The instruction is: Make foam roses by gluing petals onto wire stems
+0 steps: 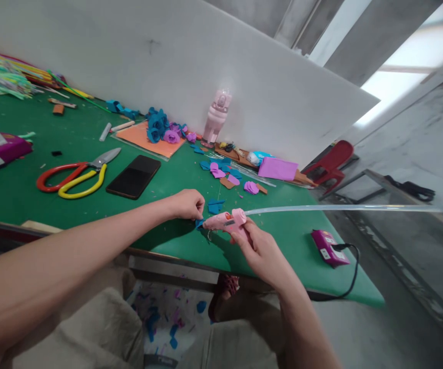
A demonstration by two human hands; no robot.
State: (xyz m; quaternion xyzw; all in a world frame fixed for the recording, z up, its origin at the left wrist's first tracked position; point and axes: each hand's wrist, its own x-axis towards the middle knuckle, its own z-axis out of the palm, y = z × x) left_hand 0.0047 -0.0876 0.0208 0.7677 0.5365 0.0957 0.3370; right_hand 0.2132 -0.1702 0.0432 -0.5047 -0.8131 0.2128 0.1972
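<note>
My right hand (pixel 261 246) is wrapped round the handle of a pink hot glue gun (pixel 225 221). A long clear glue stick (pixel 321 208) runs out of its back to the right. The nozzle points left and meets a small blue crepe paper piece (pixel 199 224). That piece is pinched in the closed fingers of my left hand (pixel 188 204), partly hidden beneath them. Just beyond the glue gun lie loose blue paper pieces (pixel 215 206). Farther back are a pink paper stack (pixel 251 187) and more cut petals (pixel 217 170).
The green table (pixel 178 179) also holds red-and-yellow scissors (pixel 98 166), a black phone (pixel 133 177), paper flowers (pixel 157 124) on an orange sheet and a pink bottle (pixel 216 119). A purple power strip (pixel 329 248) with a black cord sits near the right edge. Paper scraps litter the floor.
</note>
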